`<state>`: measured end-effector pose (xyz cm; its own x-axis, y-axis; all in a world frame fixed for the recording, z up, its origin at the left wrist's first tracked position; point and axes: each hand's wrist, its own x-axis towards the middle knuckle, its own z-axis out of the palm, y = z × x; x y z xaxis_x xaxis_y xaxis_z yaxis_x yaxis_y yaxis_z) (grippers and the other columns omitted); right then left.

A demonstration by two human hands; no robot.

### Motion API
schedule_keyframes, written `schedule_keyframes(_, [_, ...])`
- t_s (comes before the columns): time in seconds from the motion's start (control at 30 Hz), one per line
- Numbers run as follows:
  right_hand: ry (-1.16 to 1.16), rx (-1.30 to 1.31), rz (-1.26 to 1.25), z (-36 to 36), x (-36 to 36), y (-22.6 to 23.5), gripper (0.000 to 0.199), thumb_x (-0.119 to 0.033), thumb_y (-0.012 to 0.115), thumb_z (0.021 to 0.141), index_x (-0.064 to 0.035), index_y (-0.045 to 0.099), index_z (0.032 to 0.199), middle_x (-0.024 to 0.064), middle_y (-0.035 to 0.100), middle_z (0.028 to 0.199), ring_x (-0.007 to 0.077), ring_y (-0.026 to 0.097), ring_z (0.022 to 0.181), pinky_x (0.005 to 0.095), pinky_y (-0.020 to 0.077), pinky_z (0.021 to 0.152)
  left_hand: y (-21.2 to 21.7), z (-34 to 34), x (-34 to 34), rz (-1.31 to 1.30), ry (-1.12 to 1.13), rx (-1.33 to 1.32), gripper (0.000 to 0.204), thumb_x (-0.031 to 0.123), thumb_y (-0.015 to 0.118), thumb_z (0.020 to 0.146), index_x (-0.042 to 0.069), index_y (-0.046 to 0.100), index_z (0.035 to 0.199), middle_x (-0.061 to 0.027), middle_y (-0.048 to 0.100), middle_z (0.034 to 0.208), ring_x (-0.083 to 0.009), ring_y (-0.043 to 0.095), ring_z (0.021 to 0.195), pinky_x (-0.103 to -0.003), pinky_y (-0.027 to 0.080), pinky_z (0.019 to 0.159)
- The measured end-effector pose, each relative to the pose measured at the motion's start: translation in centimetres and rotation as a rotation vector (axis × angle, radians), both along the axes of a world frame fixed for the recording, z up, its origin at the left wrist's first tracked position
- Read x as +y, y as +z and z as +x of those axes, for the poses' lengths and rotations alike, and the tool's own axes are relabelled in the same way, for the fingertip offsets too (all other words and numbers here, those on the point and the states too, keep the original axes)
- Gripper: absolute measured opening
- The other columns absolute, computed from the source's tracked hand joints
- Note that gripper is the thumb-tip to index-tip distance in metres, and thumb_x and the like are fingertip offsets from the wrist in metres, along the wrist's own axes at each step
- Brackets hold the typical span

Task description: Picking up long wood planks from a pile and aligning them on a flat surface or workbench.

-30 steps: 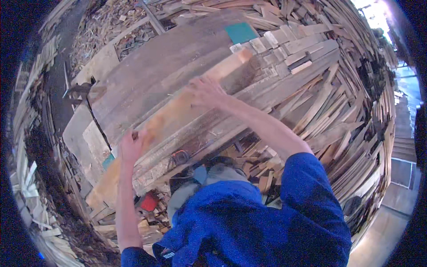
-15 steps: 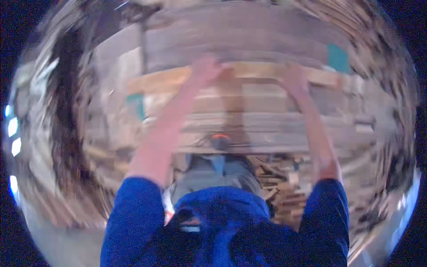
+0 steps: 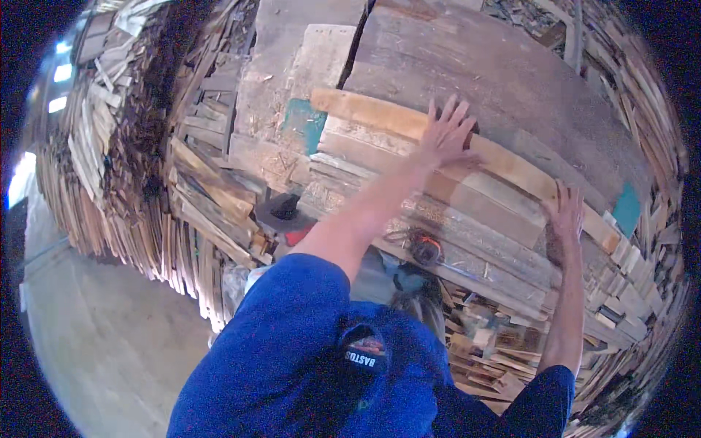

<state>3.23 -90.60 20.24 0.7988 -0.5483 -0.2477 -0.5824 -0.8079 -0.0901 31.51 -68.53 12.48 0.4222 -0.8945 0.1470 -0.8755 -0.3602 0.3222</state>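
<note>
A long, pale wooden board [image 3: 511, 162] lies across the worktable, slanting down from left to right. My left hand [image 3: 447, 137] rests on the board near its middle, palm down with the fingers spread. Farther right along the same board is my right hand [image 3: 567, 212], its fingers stretched over the board and its wrist toward me. Under and in front of the board run several rough planks [image 3: 504, 208] with sawdust on them. A small round black and orange object [image 3: 425, 248] sits at the table's near edge; its kind is unclear.
Green patches [image 3: 303, 124] show near both board ends. At the left are a black and red object [image 3: 285, 212] and stacked wood strips [image 3: 208, 197]. Offcuts [image 3: 504, 358] lie below the table's near edge. A dark gap [image 3: 355, 44] splits the worktable's far surface.
The view has swung, so the board now slants instead of lying nearly level. Both hands are still at the board. The earlier frame is blurred; my left hand's spread fingers now show clearly.
</note>
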Motion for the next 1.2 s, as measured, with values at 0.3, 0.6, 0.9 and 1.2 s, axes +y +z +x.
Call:
schedule_keyframes(0.3, [0.036,-0.046,-0.039,0.3,-1.3,-0.6,0.067,-0.03,0.073,0.077,-0.0064,0.049,0.134,0.0185,0.051,0.118,0.0393,0.05,0.114,0.0494,0.0439,0.095,1.6,0.4,-0.2,-0.03,0.003,0.167,0.077,0.064,0.067,0.075,0.012,0.054,0.13,-0.0151,0.044,0.14,-0.0366,0.037,0.134,-0.055,0.028,0.111])
schedule_keyframes(0.6, [-0.06,0.149,0.206,1.8,-0.6,-1.4,0.064,-0.024,0.067,0.08,-0.0059,0.046,0.138,0.0222,0.048,0.137,0.0412,0.044,0.127,0.0479,0.0343,0.109,0.8,-1.4,1.6,-0.079,0.066,0.098,0.077,0.06,0.068,0.076,0.012,0.051,0.134,-0.0151,0.047,0.138,-0.0347,0.039,0.133,-0.056,0.024,0.113])
schedule_keyframes(0.9, [-0.157,-0.018,0.004,0.9,2.0,-3.6,0.088,-0.058,0.07,0.075,-0.013,0.042,0.146,0.0141,0.043,0.142,0.0364,0.031,0.139,0.0566,0.0221,0.114,-0.2,-1.5,-0.1,-0.015,0.012,0.012,0.081,0.063,0.069,0.076,0.018,0.048,0.14,-0.0123,0.048,0.139,-0.0338,0.039,0.135,-0.059,0.023,0.112])
schedule_keyframes(1.2, [-0.191,-0.132,0.014,0.0,2.8,-4.1,0.086,-0.053,0.076,0.07,-0.0126,0.047,0.14,0.012,0.045,0.136,0.0365,0.034,0.135,0.0603,0.0183,0.113,0.1,-1.9,0.5,0.04,-0.025,-0.052,0.084,0.064,0.068,0.076,0.017,0.045,0.142,-0.0133,0.044,0.144,-0.0342,0.037,0.137,-0.059,0.023,0.112])
